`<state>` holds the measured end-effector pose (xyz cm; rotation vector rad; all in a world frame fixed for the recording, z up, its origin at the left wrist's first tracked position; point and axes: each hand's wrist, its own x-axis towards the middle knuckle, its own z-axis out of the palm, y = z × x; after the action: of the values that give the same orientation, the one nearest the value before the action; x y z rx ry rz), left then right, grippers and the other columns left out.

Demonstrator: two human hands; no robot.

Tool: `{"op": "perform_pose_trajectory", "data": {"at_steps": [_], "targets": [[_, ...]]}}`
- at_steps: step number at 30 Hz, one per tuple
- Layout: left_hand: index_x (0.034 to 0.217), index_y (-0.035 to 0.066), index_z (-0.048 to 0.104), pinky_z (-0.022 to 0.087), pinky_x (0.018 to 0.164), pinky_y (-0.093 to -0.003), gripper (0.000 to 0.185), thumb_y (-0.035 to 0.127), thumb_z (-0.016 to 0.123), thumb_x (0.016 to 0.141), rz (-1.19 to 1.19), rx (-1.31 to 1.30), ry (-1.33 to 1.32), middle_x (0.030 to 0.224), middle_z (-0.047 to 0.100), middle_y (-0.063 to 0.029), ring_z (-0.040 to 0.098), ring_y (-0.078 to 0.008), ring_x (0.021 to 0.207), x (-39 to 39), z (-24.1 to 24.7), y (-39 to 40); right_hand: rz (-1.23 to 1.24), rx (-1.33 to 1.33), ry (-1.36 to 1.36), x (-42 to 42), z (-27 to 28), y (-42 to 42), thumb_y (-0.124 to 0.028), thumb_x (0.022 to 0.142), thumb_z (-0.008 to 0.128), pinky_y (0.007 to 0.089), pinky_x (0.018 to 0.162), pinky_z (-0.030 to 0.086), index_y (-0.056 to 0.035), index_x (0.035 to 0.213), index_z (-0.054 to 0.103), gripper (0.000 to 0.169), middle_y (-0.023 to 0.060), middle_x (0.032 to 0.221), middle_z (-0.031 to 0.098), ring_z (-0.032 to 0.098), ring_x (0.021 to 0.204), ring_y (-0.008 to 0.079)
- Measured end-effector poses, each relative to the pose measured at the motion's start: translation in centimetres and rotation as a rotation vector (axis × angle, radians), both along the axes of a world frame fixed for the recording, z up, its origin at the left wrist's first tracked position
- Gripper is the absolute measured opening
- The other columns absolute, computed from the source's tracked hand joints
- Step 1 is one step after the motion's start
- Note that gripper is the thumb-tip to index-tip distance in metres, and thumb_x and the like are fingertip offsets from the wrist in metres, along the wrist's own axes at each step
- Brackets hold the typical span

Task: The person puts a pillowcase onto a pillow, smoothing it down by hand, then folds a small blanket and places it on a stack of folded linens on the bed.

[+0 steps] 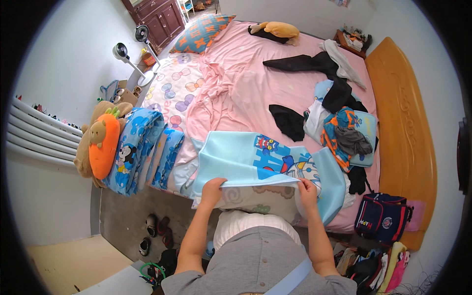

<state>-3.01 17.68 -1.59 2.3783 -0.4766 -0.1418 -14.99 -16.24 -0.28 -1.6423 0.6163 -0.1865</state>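
A light blue cartoon-printed mat point(232, 155) lies partly on the near side of the bed, its near edge lifted. My left hand point(212, 191) pinches that edge at its left part, and my right hand point(308, 193) grips the same edge farther right, beside a printed white figure. The edge runs fairly straight between both hands. Past my right hand, the mat's right part point(330, 184) bends down over the bed's edge. Under the mat shows a pale patterned cloth point(254, 201). The pink bedsheet point(254, 88) spreads beyond, wrinkled in the middle.
Folded blue quilts point(138, 151) and an orange carrot plush point(105, 145) stand at left. Black garments point(287, 121) and mixed clothes point(337, 136) lie on the bed's right side. A dark blue backpack point(381, 217) rests near the wooden headboard point(405, 136). Shoes point(151, 225) are on the floor.
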Motion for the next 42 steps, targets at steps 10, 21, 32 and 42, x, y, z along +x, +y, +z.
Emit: {"op": "perform_pose_trajectory", "data": {"at_steps": [10, 21, 32, 42], "targets": [[0.091, 0.009, 0.073, 0.050, 0.079, -0.0416, 0.030, -0.002, 0.052, 0.072, -0.108, 0.355, 0.258, 0.092, 0.067, -0.0169, 0.063, -0.0340, 0.088, -1.3, -0.4, 7.5, 0.594, -0.377, 0.178, -3.0, -1.2, -2.2, -0.014, 0.083, 0.062, 0.0325, 0.067, 0.050, -0.0013, 0.097, 0.069, 0.020, 0.0166, 0.084, 0.068, 0.066, 0.073, 0.0258], [0.093, 0.011, 0.072, 0.050, 0.079, -0.0417, 0.025, 0.003, 0.055, 0.076, -0.185, 0.539, 0.411, 0.093, 0.067, -0.0162, 0.063, -0.0339, 0.090, -1.9, -1.6, 9.3, 1.033, -0.530, 0.455, -4.0, -2.8, 0.7, -0.024, 0.077, 0.066, 0.0403, 0.075, 0.050, -0.0055, 0.095, 0.071, 0.026, 0.0147, 0.091, 0.069, 0.065, 0.085, 0.0317], [0.090, 0.009, 0.071, 0.050, 0.076, -0.0421, 0.023, 0.004, 0.054, 0.075, 0.045, 0.419, 0.161, 0.089, 0.068, -0.0142, 0.064, -0.0336, 0.086, 1.1, 5.9, 9.0, 1.101, -0.452, 0.456, -3.4, -3.0, 1.5, -0.023, 0.082, 0.061, 0.0426, 0.074, 0.049, -0.0054, 0.101, 0.066, 0.026, 0.0193, 0.095, 0.066, 0.062, 0.087, 0.0378], [0.089, 0.009, 0.071, 0.049, 0.075, -0.0438, 0.021, 0.003, 0.057, 0.074, 0.109, 0.449, 0.067, 0.086, 0.067, -0.0158, 0.063, -0.0347, 0.083, -0.5, 5.9, 9.6, 0.888, -0.307, 0.313, -2.6, -2.0, -0.9, -0.022, 0.091, 0.052, 0.0399, 0.081, 0.047, -0.0037, 0.105, 0.060, 0.024, 0.0221, 0.099, 0.062, 0.060, 0.095, 0.0369]]}}
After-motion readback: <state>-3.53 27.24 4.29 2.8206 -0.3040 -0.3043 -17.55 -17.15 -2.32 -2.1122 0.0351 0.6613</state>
